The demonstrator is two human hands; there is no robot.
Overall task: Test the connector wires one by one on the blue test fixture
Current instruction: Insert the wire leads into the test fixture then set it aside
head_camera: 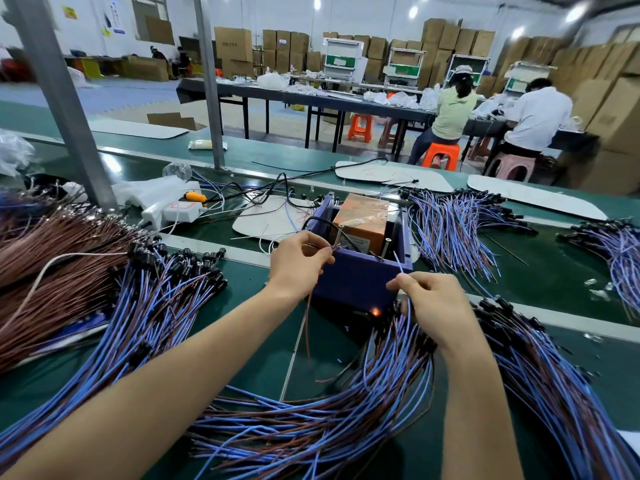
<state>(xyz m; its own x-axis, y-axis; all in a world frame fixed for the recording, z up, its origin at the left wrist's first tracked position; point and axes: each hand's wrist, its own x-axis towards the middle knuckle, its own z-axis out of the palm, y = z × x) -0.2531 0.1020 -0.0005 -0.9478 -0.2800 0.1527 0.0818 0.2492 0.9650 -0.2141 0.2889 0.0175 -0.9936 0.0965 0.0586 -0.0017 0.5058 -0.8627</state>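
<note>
The blue test fixture (360,275) is an open box with an orange block inside and two screws standing on its near rim. My left hand (298,261) pinches the end of a brown wire (307,323) against the left screw (338,235). My right hand (429,299) pinches a blue wire (399,263) and holds its end up towards the right screw (386,247). A small orange light (375,311) glows below the fixture's front. Piles of blue and brown connector wires (311,420) lie under my forearms.
More wire bundles lie at left (149,306), at right (554,375) and behind the fixture (453,226). A brown wire heap (52,258) fills the far left. A power strip (180,209), black cables and a metal post (65,109) stand behind. Two people sit at a far table.
</note>
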